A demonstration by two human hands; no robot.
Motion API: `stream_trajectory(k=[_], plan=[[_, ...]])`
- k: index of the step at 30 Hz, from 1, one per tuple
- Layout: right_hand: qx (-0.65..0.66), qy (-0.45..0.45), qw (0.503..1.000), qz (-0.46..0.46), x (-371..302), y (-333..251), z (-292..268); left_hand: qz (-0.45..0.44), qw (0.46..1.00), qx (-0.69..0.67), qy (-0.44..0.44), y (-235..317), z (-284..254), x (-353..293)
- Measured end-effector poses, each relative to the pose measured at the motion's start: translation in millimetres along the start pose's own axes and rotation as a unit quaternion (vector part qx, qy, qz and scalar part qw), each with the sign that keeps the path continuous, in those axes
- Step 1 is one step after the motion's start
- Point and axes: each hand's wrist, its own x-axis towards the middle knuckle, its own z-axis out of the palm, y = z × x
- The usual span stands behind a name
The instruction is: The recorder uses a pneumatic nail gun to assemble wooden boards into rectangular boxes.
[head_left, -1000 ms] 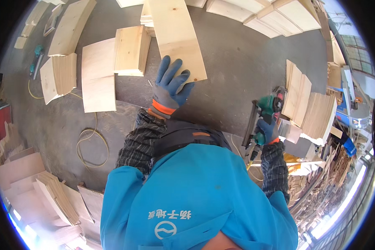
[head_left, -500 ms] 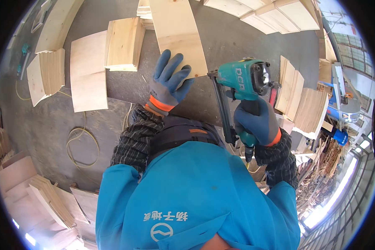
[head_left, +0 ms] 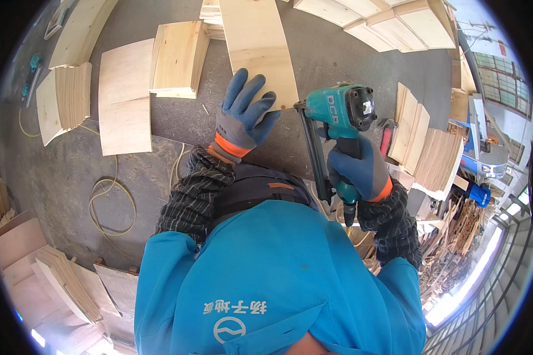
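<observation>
My left hand (head_left: pixel 243 115), in a blue and grey glove with an orange cuff, lies spread flat on the near end of a long pale wooden board (head_left: pixel 256 44) on the grey worktable (head_left: pixel 331 59). My right hand (head_left: pixel 358 168), gloved the same way, grips the handle of a teal nail gun (head_left: pixel 337 115). The gun's nose sits at the board's near right corner, just right of my left fingers. Its long dark magazine runs back toward my body.
Stacks of cut wooden panels (head_left: pixel 177 56) lie left of the board, more panels (head_left: pixel 423 142) stand at the right, and long planks (head_left: pixel 391 23) lie at the far right. A coiled yellow hose (head_left: pixel 109 207) lies on the floor at left. Loose boards (head_left: pixel 59 278) pile at lower left.
My right hand has brought the nail gun up from low at my right side and over to the board's near corner. My left hand has stayed pressed on the board.
</observation>
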Motion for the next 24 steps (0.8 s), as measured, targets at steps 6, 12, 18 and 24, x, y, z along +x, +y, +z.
stream_trajectory(k=[6,12,18,24], plan=[[-0.006,-0.001,1.0,-0.007,2,3,-2,0.005,1.0,0.006,-0.006,0,-1,1],[-0.019,0.0,1.0,-0.008,4,5,-3,0.005,1.0,0.01,-0.008,1,-1,2],[0.0,0.001,1.0,0.003,3,1,0,0.001,1.0,-0.011,-0.011,-1,-1,-1],[0.002,0.015,1.0,0.015,-1,-8,8,0.006,1.0,-0.004,-0.004,0,-2,2]])
